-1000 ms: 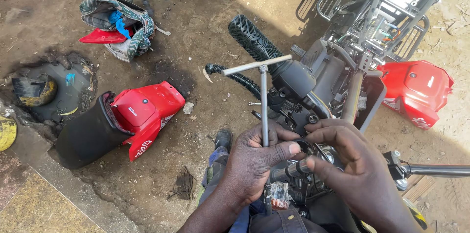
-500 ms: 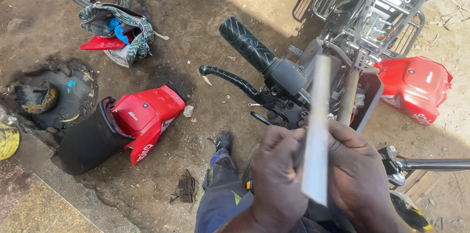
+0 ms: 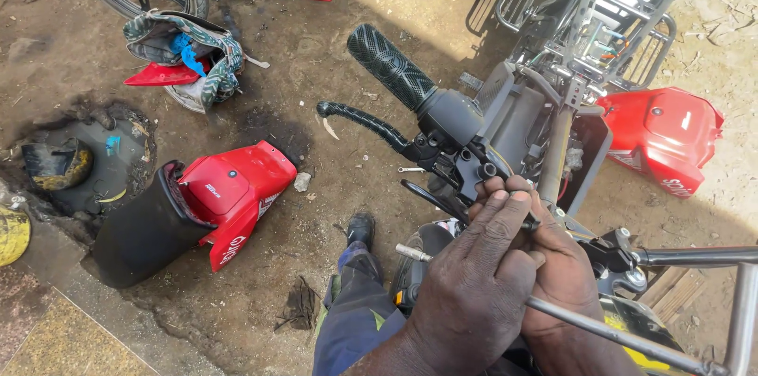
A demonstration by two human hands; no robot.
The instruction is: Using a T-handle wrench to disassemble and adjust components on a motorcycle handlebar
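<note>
Seemingly both hands, left hand and right hand, fingers closed, gripped a T-handle wrench slanting lower-right from the handlebar clamp.

T-handle wrench | thin grey metal rod, slanting down to the right | upper end gripped against motorcycle handlebar clamp, black, below ribbed grip

T-wrench now tilted, lowered
</note>
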